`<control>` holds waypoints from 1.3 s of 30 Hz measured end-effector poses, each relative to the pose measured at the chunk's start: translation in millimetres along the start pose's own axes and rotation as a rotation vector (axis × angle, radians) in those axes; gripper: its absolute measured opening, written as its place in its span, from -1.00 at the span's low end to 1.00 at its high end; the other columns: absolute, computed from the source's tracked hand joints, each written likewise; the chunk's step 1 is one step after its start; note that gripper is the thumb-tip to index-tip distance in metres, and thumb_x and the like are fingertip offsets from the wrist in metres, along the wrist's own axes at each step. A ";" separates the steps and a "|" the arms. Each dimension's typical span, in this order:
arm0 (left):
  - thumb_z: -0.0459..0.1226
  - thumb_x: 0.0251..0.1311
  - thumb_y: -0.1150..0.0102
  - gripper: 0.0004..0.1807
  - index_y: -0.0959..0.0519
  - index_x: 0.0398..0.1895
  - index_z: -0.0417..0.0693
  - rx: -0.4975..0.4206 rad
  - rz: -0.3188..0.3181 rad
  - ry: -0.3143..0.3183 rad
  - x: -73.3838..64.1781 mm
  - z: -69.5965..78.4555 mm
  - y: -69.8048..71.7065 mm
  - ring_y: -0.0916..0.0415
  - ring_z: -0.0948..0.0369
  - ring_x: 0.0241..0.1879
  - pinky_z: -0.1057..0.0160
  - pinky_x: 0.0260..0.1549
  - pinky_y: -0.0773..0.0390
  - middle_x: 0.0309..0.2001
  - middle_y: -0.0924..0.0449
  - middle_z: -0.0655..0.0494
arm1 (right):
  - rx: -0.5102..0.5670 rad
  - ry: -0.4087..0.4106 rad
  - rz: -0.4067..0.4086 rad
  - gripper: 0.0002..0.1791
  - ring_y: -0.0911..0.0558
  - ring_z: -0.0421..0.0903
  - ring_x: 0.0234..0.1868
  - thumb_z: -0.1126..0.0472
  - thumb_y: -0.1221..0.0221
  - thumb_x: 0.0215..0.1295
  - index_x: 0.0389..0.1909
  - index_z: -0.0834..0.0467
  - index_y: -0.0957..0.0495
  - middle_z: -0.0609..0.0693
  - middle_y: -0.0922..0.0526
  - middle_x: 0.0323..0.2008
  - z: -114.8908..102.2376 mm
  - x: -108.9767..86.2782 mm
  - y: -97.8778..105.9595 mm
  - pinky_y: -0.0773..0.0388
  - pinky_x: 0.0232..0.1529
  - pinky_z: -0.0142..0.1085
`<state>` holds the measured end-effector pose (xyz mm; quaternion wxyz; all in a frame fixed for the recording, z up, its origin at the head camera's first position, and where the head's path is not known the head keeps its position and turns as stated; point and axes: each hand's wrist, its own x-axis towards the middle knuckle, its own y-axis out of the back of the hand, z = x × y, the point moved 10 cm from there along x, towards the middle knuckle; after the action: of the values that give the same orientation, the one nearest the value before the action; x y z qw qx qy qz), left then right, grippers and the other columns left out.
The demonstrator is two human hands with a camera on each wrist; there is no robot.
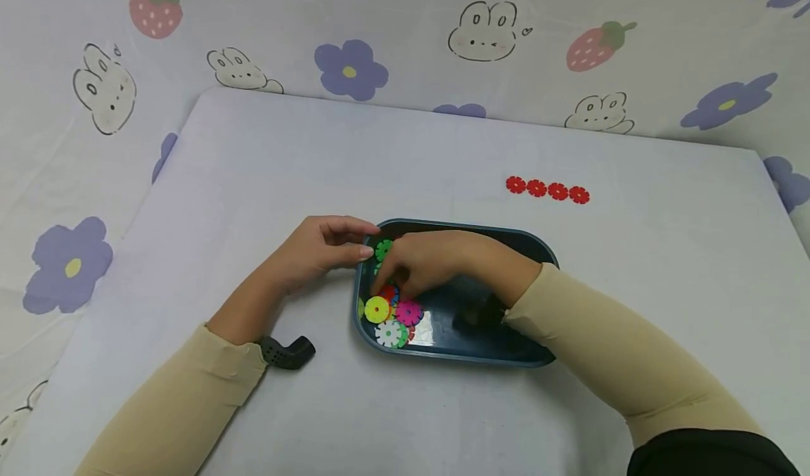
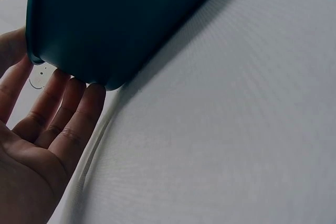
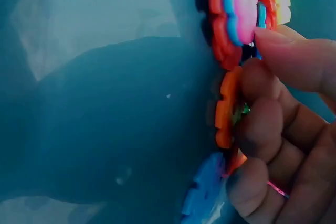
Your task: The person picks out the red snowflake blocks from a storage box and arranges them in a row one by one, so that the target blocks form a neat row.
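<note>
My left hand (image 1: 319, 251) holds the left end of a dark blue tray (image 1: 455, 358) by its rim. In the left wrist view its fingertips (image 2: 94, 95) press on the outer wall, with the thumb at the rim. Inside the tray my right hand (image 1: 427, 261) reaches with curled fingers into a heap of colourful notched plastic discs. A pink disc (image 3: 245, 6) lies by its thumb, and an orange disc (image 3: 227, 109) stands on edge beside the fingers. Lower down is a blue disc (image 3: 205, 187). I cannot tell whether the fingers pinch a disc.
Four would-be flowers aside, several red discs (image 1: 536, 188) form a row on the white table (image 1: 285, 152) beyond the tray. A yellow disc (image 1: 377, 309) and a white disc (image 1: 388, 333) lie at the tray's near left. A black device (image 1: 289, 353) sits at the left cuff.
</note>
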<state>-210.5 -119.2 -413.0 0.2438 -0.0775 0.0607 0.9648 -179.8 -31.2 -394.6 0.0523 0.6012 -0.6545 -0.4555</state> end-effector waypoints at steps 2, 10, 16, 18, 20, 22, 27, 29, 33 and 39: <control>-0.25 0.21 -0.32 -0.61 -0.62 0.11 -0.09 -0.003 0.002 0.001 -0.2 0.2 0.4 -0.57 0.10 0.00 0.27 -0.07 -0.65 0.05 -0.63 -0.03 | -0.001 0.001 0.015 -0.64 -0.51 -0.17 -0.27 0.27 -0.22 0.28 0.07 -0.07 -0.67 -0.15 -0.62 -0.30 0.6 0.8 0.7 -0.49 -0.30 -0.37; -0.26 0.20 -0.33 -0.61 -0.62 0.11 -0.10 -0.019 0.001 0.003 0.4 -0.1 0.7 -0.58 0.12 -0.02 0.28 -0.09 -0.65 0.03 -0.63 -0.03 | 0.007 0.018 0.063 -0.72 -0.55 -0.20 -0.23 0.18 -0.25 0.30 0.02 -0.04 -0.70 -0.17 -0.70 -0.18 1.6 2.2 4.1 -0.55 -0.19 -0.39; -0.27 0.20 -0.33 -0.61 -0.61 0.11 -0.12 -0.023 -0.004 -0.003 0.2 0.8 -0.2 -0.58 0.15 -0.03 0.29 -0.10 -0.65 0.02 -0.64 -0.02 | 0.049 0.038 0.076 -0.83 -0.59 -0.24 -0.28 0.08 -0.27 0.31 -0.14 -0.03 -0.75 -0.19 -0.71 -0.29 3.3 3.3 4.1 -0.59 -0.17 -0.41; -0.27 0.20 -0.32 -0.61 -0.61 0.11 -0.13 -0.022 -0.003 -0.004 0.0 1.5 -0.3 -0.58 0.16 -0.03 0.29 -0.10 -0.65 0.02 -0.64 -0.02 | 0.061 0.044 0.082 -0.85 -0.59 -0.24 -0.32 0.06 -0.28 0.31 -0.19 -0.03 -0.75 -0.19 -0.71 -0.34 3.5 3.3 4.4 -0.60 -0.20 -0.41; -0.27 0.20 -0.32 -0.61 -0.61 0.11 -0.13 -0.023 -0.003 -0.004 -0.2 1.9 -0.5 -0.58 0.16 -0.03 0.29 -0.10 -0.65 0.02 -0.64 -0.02 | 0.073 0.049 0.087 -0.85 -0.59 -0.25 -0.34 0.05 -0.29 0.29 -0.20 -0.02 -0.75 -0.20 -0.71 -0.36 3.5 3.0 4.7 -0.60 -0.21 -0.42; -0.27 0.20 -0.33 -0.61 -0.61 0.11 -0.12 -0.025 -0.003 -0.001 -0.4 2.0 -0.6 -0.59 0.16 -0.03 0.29 -0.09 -0.65 0.02 -0.64 -0.02 | 0.089 0.056 0.089 -0.85 -0.58 -0.24 -0.37 0.05 -0.31 0.27 -0.22 -0.02 -0.75 -0.19 -0.70 -0.39 2.9 2.4 5.1 -0.60 -0.25 -0.41; -0.27 0.19 -0.33 -0.60 -0.61 0.11 -0.11 -0.022 -0.002 0.005 -0.5 1.7 -0.5 -0.59 0.16 0.00 0.28 -0.08 -0.64 0.04 -0.64 -0.01 | 0.125 0.067 0.094 -0.86 -0.55 -0.24 -0.43 0.02 -0.32 0.25 -0.30 -0.02 -0.73 -0.19 -0.66 -0.47 1.3 1.7 5.9 -0.57 -0.33 -0.38; -0.27 0.19 -0.34 -0.60 -0.61 0.11 -0.11 -0.016 -0.002 0.004 -0.2 2.1 -0.3 -0.59 0.16 0.00 0.28 -0.08 -0.64 0.04 -0.64 -0.01 | 0.135 0.070 0.095 -0.86 -0.55 -0.23 -0.44 0.01 -0.32 0.26 -0.34 -0.01 -0.72 -0.18 -0.65 -0.49 0.8 1.4 6.6 -0.56 -0.35 -0.38; -0.27 0.20 -0.33 -0.60 -0.61 0.11 -0.10 -0.008 -0.003 0.006 0.2 2.5 -0.3 -0.59 0.16 0.00 0.28 -0.08 -0.64 0.04 -0.64 -0.02 | 0.158 0.061 0.098 -0.87 -0.55 -0.22 -0.45 0.02 -0.32 0.26 -0.37 -0.02 -0.71 -0.18 -0.64 -0.52 1.4 0.1 8.2 -0.55 -0.35 -0.37; -0.27 0.20 -0.33 -0.60 -0.61 0.12 -0.11 -0.003 -0.004 0.011 0.3 1.4 -0.3 -0.59 0.16 -0.02 0.29 -0.09 -0.65 0.04 -0.64 -0.03 | 0.257 0.079 0.106 -0.88 -0.64 -0.14 -0.49 0.04 -0.31 0.27 -0.36 -0.01 -0.71 -0.13 -0.67 -0.52 -1.0 -6.6 14.4 -0.66 -0.32 -0.30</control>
<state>-210.8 -118.6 -411.7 0.2452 -0.0836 0.0603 0.9640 -188.1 -28.3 -381.4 0.0246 0.5850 -0.7357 -0.3404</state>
